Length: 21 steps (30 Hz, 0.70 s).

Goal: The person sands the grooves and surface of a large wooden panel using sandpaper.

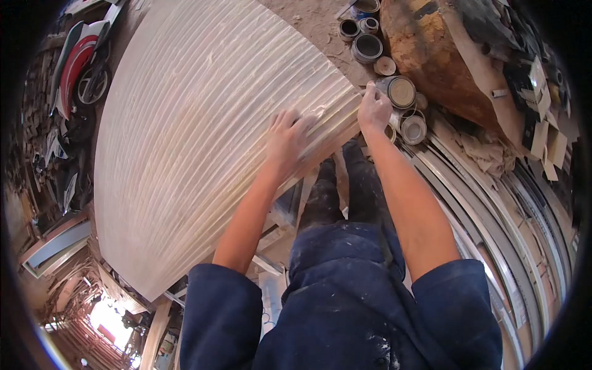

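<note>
The big grooved board [185,142] lies in front of the person, right under the left hand [287,137]. Its long grooves run from the left end to the right end. The left hand is palm down on top, close to the near edge, over toward the right end. Its fingers are bent and a bit apart; I can't tell if they hold anything. The right hand [374,111] is nearest the near right corner, fingers curled up close; I can't tell if they pinch it. Both arms reach forward. Cans [368,48] sit past that corner.
</note>
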### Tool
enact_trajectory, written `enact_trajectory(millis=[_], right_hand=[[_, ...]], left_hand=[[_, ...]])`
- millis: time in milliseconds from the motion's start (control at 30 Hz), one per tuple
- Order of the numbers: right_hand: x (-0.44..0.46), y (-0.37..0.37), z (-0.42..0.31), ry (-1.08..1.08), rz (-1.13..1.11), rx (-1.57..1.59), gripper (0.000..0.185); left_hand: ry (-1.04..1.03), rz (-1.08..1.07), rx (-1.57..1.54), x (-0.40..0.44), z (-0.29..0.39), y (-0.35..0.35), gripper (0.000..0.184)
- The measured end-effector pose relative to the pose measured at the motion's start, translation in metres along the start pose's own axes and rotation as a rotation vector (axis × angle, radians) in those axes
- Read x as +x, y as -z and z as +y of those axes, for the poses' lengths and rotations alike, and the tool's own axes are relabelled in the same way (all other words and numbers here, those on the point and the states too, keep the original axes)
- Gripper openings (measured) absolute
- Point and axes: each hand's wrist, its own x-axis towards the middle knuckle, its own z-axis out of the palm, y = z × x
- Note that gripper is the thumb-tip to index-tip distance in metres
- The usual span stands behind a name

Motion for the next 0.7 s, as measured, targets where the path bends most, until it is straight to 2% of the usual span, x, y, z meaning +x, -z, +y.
enact_trajectory(millis=[67, 167, 267, 400, 467, 567, 700], right_hand=[[0.002, -0.001, 0.005, 0.020, -0.029, 0.015, 0.057], [-0.001, -0.003, 0.002, 0.002, 0.033, 0.022, 0.057], [0.000, 0.000, 0.002, 0.015, -0.002, 0.000, 0.056], [-0.001, 0.000, 0.000, -0.002, 0.014, 0.009, 0.054], [-0.001, -0.002, 0.004, 0.037, 0.015, 0.038, 0.054], [-0.002, 0.002, -0.001, 0.004, -0.005, 0.015, 0.053], [-0.004, 0.003, -0.005, 0.013, -0.006, -0.006, 0.052]], left_hand=[[0.054, 0.001, 0.017, -0.034, -0.018, 0.003, 0.027], [0.025, 0.017, 0.054, -0.011, -0.004, -0.005, 0.026], [-0.012, 0.059, 0.020, 0.026, 0.012, -0.016, 0.025], [-0.046, 0.024, 0.028, -0.009, -0.004, 0.005, 0.024], [0.012, 0.007, 0.026, -0.017, -0.003, 0.007, 0.024], [-0.016, 0.034, 0.014, 0.017, 0.006, -0.014, 0.025], [-0.013, 0.008, 0.077, -0.009, -0.001, 0.007, 0.027]])
